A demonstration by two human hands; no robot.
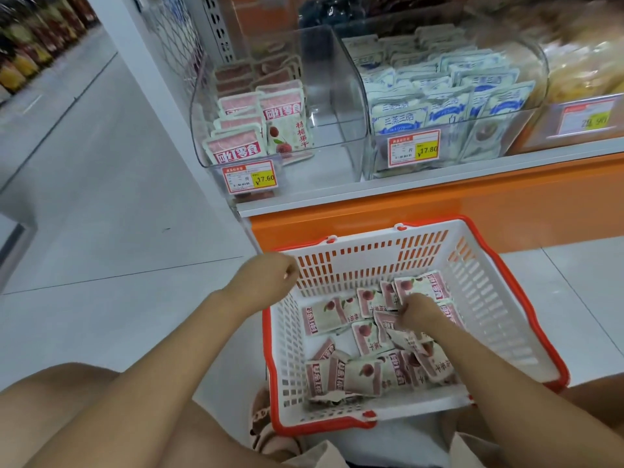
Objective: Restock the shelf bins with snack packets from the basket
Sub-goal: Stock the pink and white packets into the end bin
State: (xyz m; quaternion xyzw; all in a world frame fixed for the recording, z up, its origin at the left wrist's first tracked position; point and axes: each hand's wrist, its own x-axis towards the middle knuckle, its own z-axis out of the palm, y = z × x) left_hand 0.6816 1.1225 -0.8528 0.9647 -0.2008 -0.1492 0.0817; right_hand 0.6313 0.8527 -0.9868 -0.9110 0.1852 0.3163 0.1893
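A white basket (499, 298) with a red rim sits on the floor below the shelf and holds several pink-and-white snack packets (366, 371). My right hand (420, 315) is down inside it, fingers curled round packets in the middle of the pile. My left hand (270, 278) grips the basket's far-left rim corner. On the shelf above, a clear bin (341, 106) with a 17.60 price tag holds the same pink packets (236, 150), stacked along its left side; its right side is bare.
A second clear bin (526, 62) to the right is full of blue-and-white packets. Further right stands a bin of yellow goods (587, 79). An orange shelf base (506, 204) runs behind the basket. Grey tiled aisle floor (101, 197) stretches to the left. My knees are at the bottom.
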